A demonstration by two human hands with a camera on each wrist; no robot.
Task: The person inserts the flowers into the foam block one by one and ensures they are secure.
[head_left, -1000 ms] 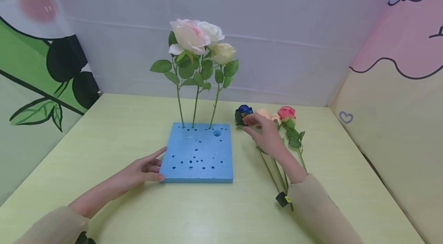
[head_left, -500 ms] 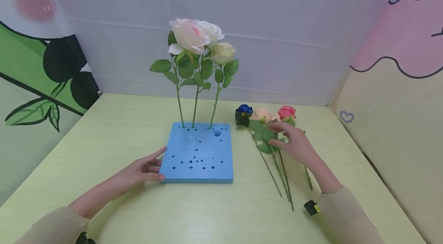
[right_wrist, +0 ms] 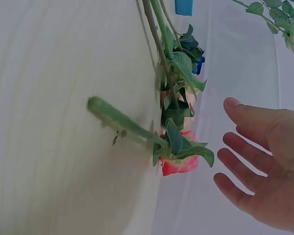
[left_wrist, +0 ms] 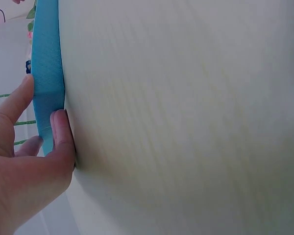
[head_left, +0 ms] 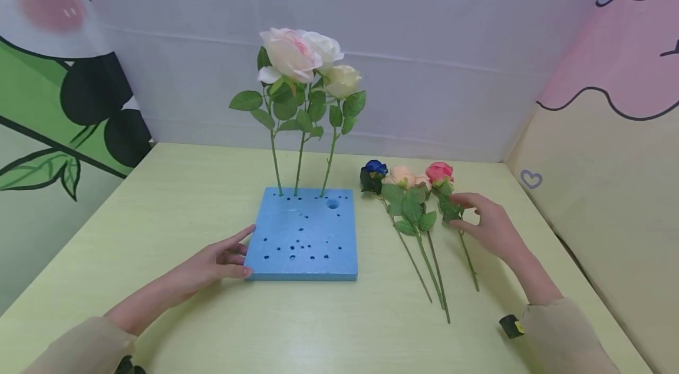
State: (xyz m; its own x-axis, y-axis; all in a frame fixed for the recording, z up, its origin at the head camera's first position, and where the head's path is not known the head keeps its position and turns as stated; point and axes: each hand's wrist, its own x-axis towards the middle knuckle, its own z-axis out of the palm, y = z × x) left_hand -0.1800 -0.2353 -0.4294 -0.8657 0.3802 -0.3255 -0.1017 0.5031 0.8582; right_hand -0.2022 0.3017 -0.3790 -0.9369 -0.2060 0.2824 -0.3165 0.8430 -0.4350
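Note:
My left hand [head_left: 220, 259] rests at the left edge of a blue foam block [head_left: 345, 232] pierced with holes. In the left wrist view, its thumb and index finger touch the top edge of the block [left_wrist: 49, 58] while other fingers lie against the side. My right hand [head_left: 488, 224] hovers at the leaves and stem of a pink rose [head_left: 439, 172] lying on the table. In the right wrist view, its parted fingers hold nothing, and the pink rose [right_wrist: 180, 164] lies beyond them. Left of it lie peach roses [head_left: 401, 176] and a dark blue rose [head_left: 375, 168].
Three pale roses stand upright in the block's back row: a pink-white one [head_left: 290, 56], a white one [head_left: 326, 47] and a cream one [head_left: 342, 80]. The light wooden table [head_left: 175, 209] ends at a grey-white cloth backdrop [head_left: 451, 79], with printed panels at both sides.
My right hand has moved rightward from beside the dark blue rose, over the peach roses, to the pink rose's stem. The left hand and the block have stayed in place.

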